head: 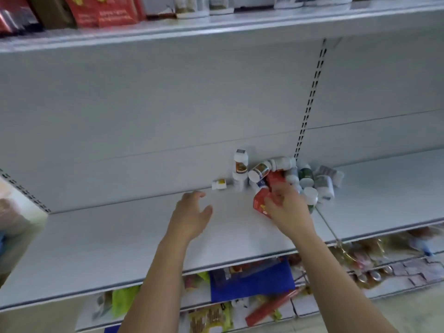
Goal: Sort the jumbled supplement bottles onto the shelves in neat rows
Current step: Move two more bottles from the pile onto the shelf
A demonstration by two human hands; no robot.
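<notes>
Gripping red box (pixel 260 202), bottles (pixel 323 185) jumbled on shelf (pixel 134 239)

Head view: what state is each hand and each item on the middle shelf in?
left hand, open, holding nothing.
right hand, gripping the red box.
red box, tilted, beside the pile.
bottle pile, jumbled, several lying on their sides.
stacked bottles, upright, one atop another.
</notes>
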